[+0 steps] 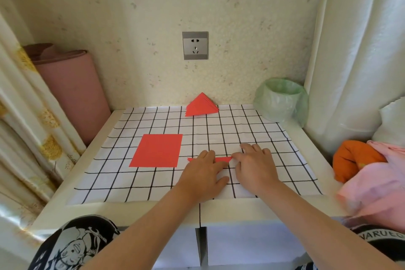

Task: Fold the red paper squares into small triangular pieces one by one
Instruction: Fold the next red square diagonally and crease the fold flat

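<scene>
Now left hand (203, 174), right hand (255, 167) — pressing folded red paper (224, 159).

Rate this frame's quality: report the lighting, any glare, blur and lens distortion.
Head view: soft, even light, with only faint shadows; no glare on the red paper square. Head view: wide-angle bowing bends the lines of the checked mat and the curtain at left. Head view: the pink cloth at right looks blurred.

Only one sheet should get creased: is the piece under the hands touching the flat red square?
Apart. Head view shows bare checked cloth between the flat red square and the left tip of the folded piece.
</scene>
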